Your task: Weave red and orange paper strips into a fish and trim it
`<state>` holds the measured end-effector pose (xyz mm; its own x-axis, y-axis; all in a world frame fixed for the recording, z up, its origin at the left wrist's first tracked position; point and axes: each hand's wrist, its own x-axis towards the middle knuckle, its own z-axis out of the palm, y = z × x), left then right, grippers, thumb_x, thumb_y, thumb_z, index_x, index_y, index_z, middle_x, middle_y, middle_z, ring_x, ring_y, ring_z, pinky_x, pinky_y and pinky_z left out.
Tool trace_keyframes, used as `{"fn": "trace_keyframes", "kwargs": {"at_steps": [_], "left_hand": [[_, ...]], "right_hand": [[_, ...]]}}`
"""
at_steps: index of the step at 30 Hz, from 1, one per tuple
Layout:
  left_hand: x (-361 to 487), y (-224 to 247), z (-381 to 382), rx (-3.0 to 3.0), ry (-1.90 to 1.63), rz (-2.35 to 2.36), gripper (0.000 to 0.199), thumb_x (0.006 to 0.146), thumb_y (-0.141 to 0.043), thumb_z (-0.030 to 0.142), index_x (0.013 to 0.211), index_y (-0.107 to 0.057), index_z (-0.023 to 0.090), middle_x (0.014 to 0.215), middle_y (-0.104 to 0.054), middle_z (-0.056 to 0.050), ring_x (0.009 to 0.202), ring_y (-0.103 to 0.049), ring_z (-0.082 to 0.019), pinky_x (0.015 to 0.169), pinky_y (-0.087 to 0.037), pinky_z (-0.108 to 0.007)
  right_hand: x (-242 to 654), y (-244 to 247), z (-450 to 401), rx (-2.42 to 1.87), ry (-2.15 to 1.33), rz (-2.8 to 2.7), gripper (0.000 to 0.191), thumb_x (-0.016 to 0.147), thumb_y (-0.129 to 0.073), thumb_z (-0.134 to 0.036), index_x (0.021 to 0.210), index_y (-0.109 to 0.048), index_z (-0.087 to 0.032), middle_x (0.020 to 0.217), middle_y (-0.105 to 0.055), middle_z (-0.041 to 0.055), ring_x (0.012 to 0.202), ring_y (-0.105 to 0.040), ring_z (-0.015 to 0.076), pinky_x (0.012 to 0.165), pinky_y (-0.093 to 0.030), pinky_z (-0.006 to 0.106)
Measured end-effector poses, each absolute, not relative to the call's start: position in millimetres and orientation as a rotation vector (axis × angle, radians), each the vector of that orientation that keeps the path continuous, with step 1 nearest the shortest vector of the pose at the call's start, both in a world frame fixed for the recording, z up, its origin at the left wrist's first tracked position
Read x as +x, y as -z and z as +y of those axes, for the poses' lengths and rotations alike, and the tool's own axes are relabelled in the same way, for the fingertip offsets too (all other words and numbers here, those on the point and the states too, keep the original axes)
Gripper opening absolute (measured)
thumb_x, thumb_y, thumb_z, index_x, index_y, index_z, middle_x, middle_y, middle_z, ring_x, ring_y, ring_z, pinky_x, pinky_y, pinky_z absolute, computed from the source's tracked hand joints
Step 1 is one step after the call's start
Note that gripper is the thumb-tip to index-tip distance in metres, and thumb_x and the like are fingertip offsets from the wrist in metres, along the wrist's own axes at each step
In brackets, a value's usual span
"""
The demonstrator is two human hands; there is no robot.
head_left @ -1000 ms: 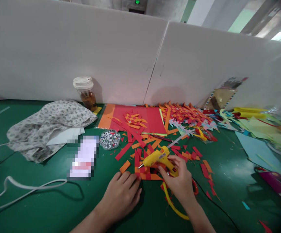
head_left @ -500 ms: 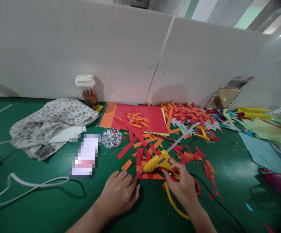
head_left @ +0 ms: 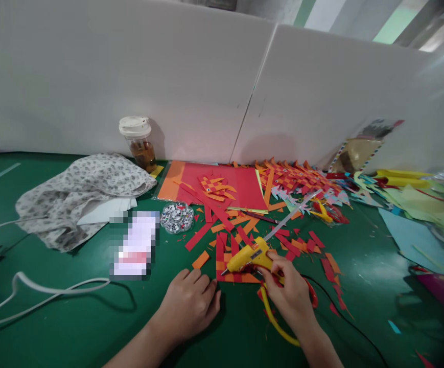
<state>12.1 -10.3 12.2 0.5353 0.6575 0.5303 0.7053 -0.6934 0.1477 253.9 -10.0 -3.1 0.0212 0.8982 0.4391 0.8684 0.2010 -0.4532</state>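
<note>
A yellow glue gun with a clear glue stick out of its back is gripped in my right hand. Its nozzle points left and down onto the corner of a woven red and orange paper piece. My left hand rests on the table at that corner, fingers curled under; whether they pinch anything is hidden. Loose red and orange strips lie above the woven piece. Just below the gun are scissors with a yellow handle, partly under my right hand.
Behind stand a lidded cup and a red paper stack. To the left lie a patterned cloth, a blurred phone, googly eyes and white cable. Finished woven fish sit at back right; a black cord runs right.
</note>
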Motion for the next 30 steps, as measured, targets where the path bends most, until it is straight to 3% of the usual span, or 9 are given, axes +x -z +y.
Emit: {"fn": "trace_keyframes", "kwargs": {"at_steps": [5,11,24,30], "left_hand": [[11.8,-13.8,-10.1,-2.683,0.854,-1.198,0.014,0.079,-0.055,0.025,0.075,-0.066,0.017,0.055,-0.057,-0.001,0.055,-0.052,-0.016,0.051,-0.033,-0.030],[12.1,-10.4,-10.2,-2.682,0.855,-1.198,0.014,0.079,-0.055,0.025,0.076,-0.066,0.017,0.055,-0.057,-0.001,0.055,-0.053,-0.016,0.051,-0.033,-0.030],[12.2,-11.1,-11.1,-2.706,0.812,-1.202,0.015,0.080,-0.054,0.026,0.082,-0.066,0.018,0.057,-0.058,0.000,0.055,-0.054,-0.017,0.051,-0.033,-0.031],[12.3,-9.3,-10.5,-2.720,0.781,-1.225,0.014,0.080,-0.053,0.026,0.078,-0.066,0.019,0.055,-0.057,0.000,0.054,-0.054,-0.017,0.050,-0.033,-0.031]], "right_hand": [[252.6,-0.5,-10.2,-1.614,-0.061,-1.843,0.017,0.083,-0.050,-0.025,0.072,-0.037,-0.026,0.084,-0.064,0.0029,0.098,-0.062,0.0229,0.074,-0.051,0.034],[254.1,1.6,-10.1,-1.588,-0.034,-1.853,0.019,0.083,-0.050,-0.024,0.071,-0.036,-0.026,0.091,-0.064,0.0044,0.097,-0.063,0.0226,0.074,-0.052,0.035],[251.0,-2.3,-9.2,-1.564,-0.028,-1.870,0.022,0.083,-0.049,-0.022,0.067,-0.035,-0.026,0.081,-0.061,0.0037,0.099,-0.062,0.0238,0.071,-0.052,0.034],[251.0,-5.6,-11.0,-1.460,0.091,-1.970,0.022,0.083,-0.050,-0.015,0.068,-0.037,-0.025,0.086,-0.060,0.0054,0.097,-0.061,0.0219,0.075,-0.052,0.035]]}}
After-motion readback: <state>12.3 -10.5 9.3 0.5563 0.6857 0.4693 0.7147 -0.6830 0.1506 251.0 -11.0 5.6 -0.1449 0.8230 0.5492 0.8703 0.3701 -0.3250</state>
